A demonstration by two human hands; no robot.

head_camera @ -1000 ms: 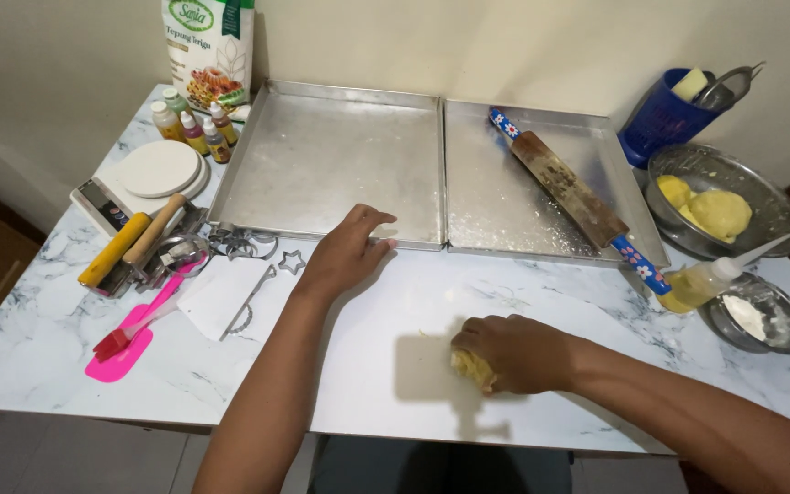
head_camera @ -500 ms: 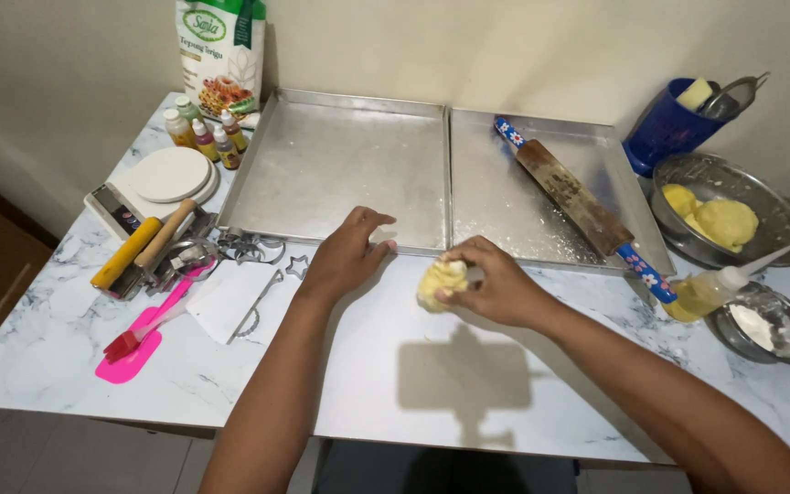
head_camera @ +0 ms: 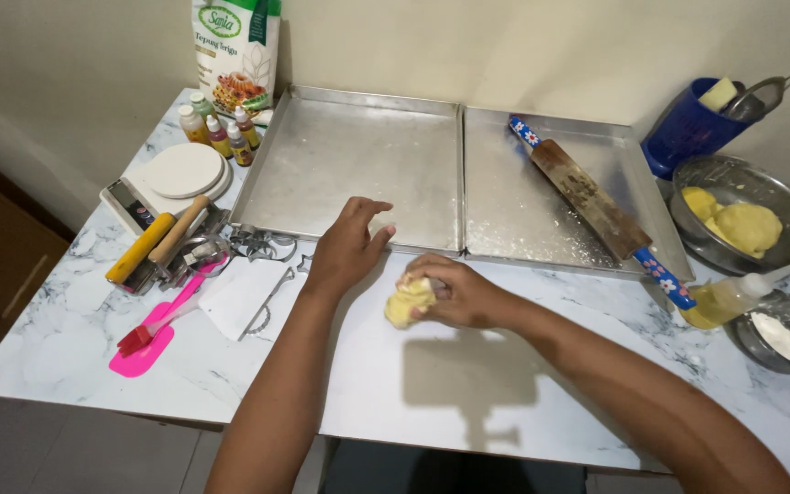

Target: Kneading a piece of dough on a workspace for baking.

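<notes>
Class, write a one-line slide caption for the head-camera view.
Right hand grips yellow dough above the marble table; left hand rests beside a baking tray.

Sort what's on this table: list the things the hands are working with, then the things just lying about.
In use: dough lump in the right hand; left hand at the left tray.

Lying about: rolling pin, dough bowl, flour bag, pink spatula, colouring bottles, cutters.
</notes>
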